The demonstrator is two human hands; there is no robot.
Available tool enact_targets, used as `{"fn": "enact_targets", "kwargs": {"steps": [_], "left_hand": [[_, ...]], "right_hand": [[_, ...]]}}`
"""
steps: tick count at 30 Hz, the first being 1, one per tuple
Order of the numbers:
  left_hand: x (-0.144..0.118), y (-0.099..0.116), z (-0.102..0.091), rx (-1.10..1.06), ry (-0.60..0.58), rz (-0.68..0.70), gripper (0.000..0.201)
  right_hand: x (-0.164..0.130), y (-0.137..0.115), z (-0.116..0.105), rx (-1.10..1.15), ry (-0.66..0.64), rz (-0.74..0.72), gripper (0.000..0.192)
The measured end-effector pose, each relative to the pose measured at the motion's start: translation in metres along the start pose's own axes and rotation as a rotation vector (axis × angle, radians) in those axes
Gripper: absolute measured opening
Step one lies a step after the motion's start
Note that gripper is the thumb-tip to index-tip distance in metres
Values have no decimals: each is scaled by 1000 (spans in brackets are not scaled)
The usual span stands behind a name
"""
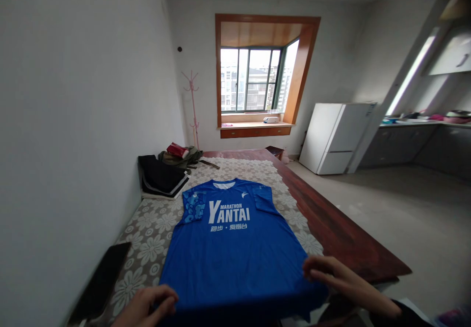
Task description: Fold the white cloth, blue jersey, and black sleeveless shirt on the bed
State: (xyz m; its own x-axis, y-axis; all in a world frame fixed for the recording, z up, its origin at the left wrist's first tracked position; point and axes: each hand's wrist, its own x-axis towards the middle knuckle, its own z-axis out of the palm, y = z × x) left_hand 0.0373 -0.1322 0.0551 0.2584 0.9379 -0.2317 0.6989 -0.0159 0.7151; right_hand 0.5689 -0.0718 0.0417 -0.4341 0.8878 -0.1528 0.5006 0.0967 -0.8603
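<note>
A blue sports shirt point(231, 248) with white lettering lies spread flat, front up, on a flower-patterned cover point(154, 229) over a wooden platform point(331, 229). My left hand point(147, 305) pinches the shirt's near hem at its left corner. My right hand point(338, 278) rests with fingers curled on the hem's right corner, at the edge of the cover.
A stack of folded dark clothes point(162, 177) and a heap of other garments point(182, 155) lie at the far left of the platform. A dark flat object point(103, 280) lies along the left wall. A white fridge point(334, 138) stands on the floor to the right.
</note>
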Motion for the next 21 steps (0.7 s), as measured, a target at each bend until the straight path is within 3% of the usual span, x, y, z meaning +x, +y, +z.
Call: {"fn": "enact_targets", "kwargs": {"steps": [4,7,10,13,16,21], "left_hand": [[83,34,-28,279,275,75,29],[137,26,-40,454,401,-35,27],[162,5,-45,499,405,-71,26],[167,-13,-45,523,393,-60,25],[165,-25,-42,529,398,-64,30],[163,-37,-42,533,410,-95,35]], "right_hand": [[105,-28,-16,-243,64,-177,45],[175,-26,-11,-509,246,-210,43],[220,-2,3,-746,396,-108,54],[240,31,17,-870,397,21,62],[246,54,24,-912,395,47,64],[245,57,23,-934,389,44,68]]}}
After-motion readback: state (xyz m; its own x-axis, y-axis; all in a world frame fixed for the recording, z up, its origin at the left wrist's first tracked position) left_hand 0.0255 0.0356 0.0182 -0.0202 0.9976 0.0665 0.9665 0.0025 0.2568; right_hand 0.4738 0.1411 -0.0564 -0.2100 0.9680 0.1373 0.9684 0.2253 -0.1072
